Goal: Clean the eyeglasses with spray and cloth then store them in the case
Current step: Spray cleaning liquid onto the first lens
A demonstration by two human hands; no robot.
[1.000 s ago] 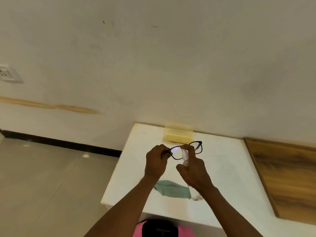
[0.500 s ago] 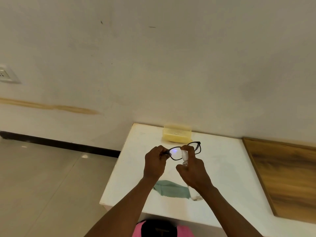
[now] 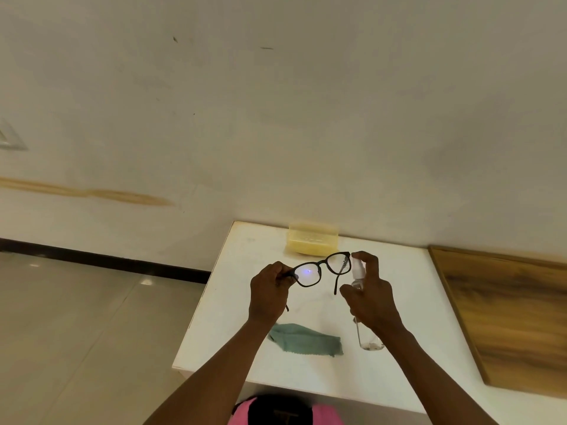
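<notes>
Left hand [image 3: 269, 292] pinched the black-framed eyeglasses [image 3: 320, 269] at their left end, fingers curled round the hinge area, holding them in the air above the middle of the white table [image 3: 408, 305]. Lenses faced the camera; a small blue-violet glint showed on the left lens. One temple arm hung down from the right end of the frame; the other showed only as a tip below the left hand.

Right hand [image 3: 369, 297] gripped the clear spray bottle [image 3: 362, 308], fingers wrapped round its body, forefinger on top of the white nozzle. Nozzle sat just beside the right lens, level with it. Bottle upright, its base showing below the wrist; whether it touched the table could not be told.

Green cloth [image 3: 306, 339] lay crumpled near the front edge, below the left hand and apart from both hands. Yellow case [image 3: 312, 241] sat open at the back edge against the wall [image 3: 276, 118]. A wooden board [image 3: 506, 317] lay at the table's right side.
</notes>
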